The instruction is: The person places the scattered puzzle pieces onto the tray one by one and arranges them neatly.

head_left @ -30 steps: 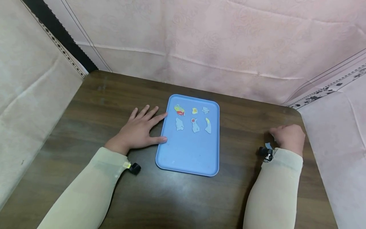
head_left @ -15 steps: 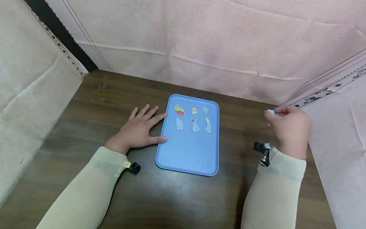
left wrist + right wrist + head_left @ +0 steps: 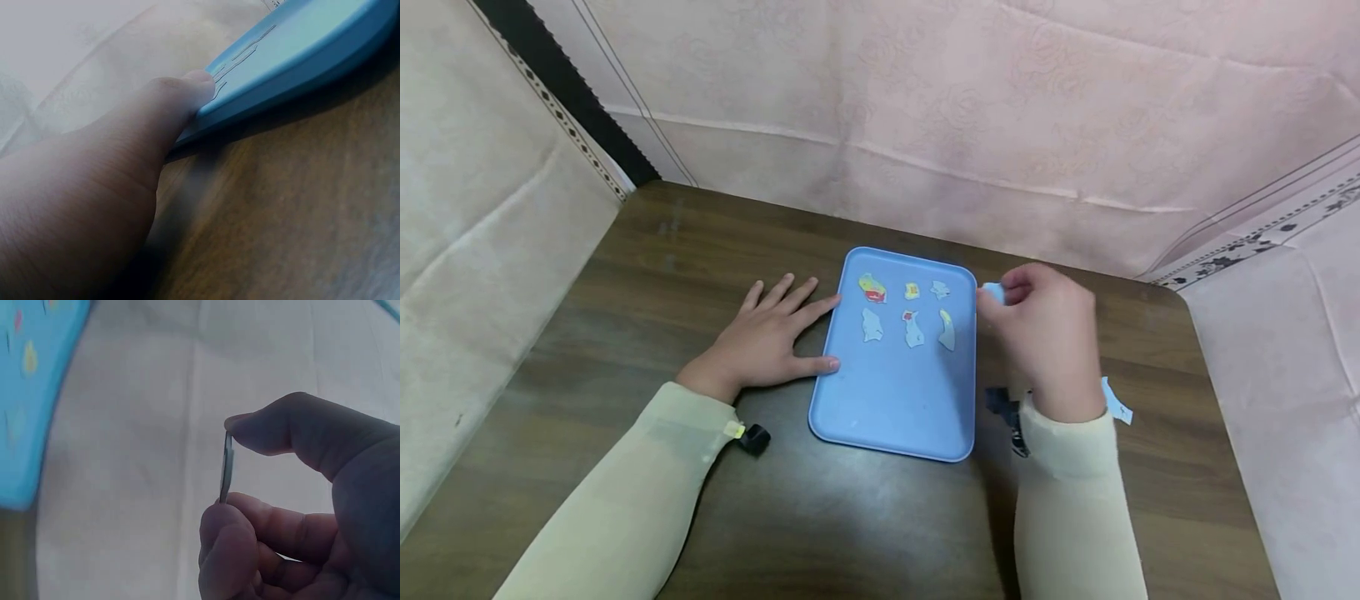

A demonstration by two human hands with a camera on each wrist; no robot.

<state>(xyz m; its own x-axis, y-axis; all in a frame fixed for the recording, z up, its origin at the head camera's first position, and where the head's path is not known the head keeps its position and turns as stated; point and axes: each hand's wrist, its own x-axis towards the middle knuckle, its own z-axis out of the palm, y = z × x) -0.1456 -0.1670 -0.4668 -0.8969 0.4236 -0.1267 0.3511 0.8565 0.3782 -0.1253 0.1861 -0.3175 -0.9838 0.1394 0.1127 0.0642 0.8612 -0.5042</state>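
Note:
My right hand (image 3: 1045, 333) pinches a thin light blue puzzle-like piece (image 3: 994, 292) by its edges, just off the right rim of a blue tray (image 3: 887, 408). Edge-on in the right wrist view, the piece (image 3: 227, 465) spans from thumb tip to fingertips. Spread out at the tray's left side, my left hand (image 3: 756, 342) has its thumb and index fingertip on the rim; the left wrist view shows the thumb (image 3: 200, 84) there. Two rows of irregular flat pieces lie in the tray's far half, among them a yellow and red one (image 3: 872, 288) and a curved one (image 3: 947, 330).
Another light blue piece (image 3: 1118, 402) lies on the brown wooden table (image 3: 1180, 483), partly hidden by the right wrist. Pale patterned cloth (image 3: 925, 108) hangs behind the table and along both sides. Small black cameras sit on both wrists.
My right hand has lifted a light blue piece from the table's right side and carried it left to the tray's edge. The left hand and tray stay put.

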